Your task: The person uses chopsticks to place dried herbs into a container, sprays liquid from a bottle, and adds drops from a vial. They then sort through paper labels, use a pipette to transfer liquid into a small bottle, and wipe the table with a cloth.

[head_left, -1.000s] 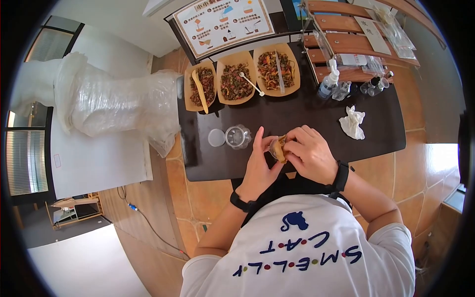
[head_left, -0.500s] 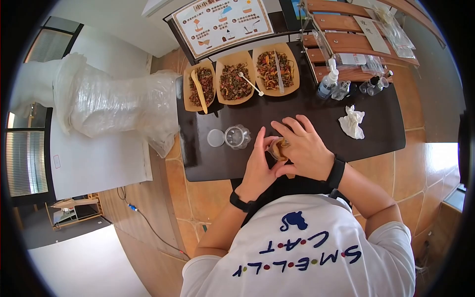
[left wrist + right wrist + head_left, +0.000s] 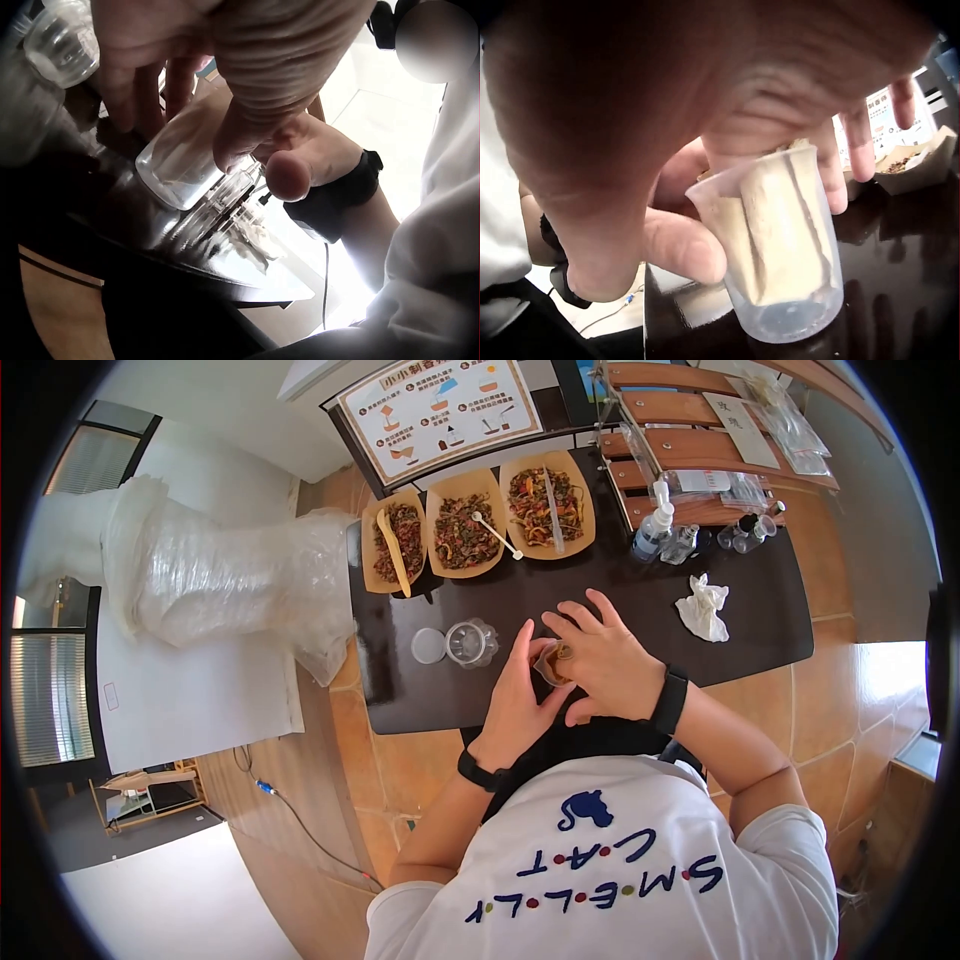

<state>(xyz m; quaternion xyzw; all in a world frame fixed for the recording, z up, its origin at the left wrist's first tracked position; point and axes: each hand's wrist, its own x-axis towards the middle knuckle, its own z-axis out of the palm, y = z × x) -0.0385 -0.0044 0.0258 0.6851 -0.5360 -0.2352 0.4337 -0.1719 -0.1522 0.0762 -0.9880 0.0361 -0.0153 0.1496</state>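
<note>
My left hand (image 3: 517,697) grips a small clear plastic cup (image 3: 547,664) near the table's front edge, its thumb and fingers around the wall. Over the cup's mouth lies my right hand (image 3: 622,675), with outer fingers stretched and spread and its thumb off the cup. Inside the cup (image 3: 817,300), a pale folded or rolled piece (image 3: 776,225) stands up to the rim, clear of the bottom. The left wrist view shows the cup (image 3: 176,169) tilted under my left hand (image 3: 247,60). What the right fingertips touch at the rim is partly hidden.
Three paper trays (image 3: 463,570) of dried mix hold a wooden stick, a small spoon and tweezers-like tool. A clear jar (image 3: 471,644) and white lid (image 3: 429,646) stand left. Right are a crumpled tissue (image 3: 703,608), pump bottle (image 3: 653,528), small bottles and a slatted rack (image 3: 700,445).
My right hand has gone from pinching the tan piece at the cup to lying over the mouth with fingers spread, and its thumb has come away. The left hand keeps its grip.
</note>
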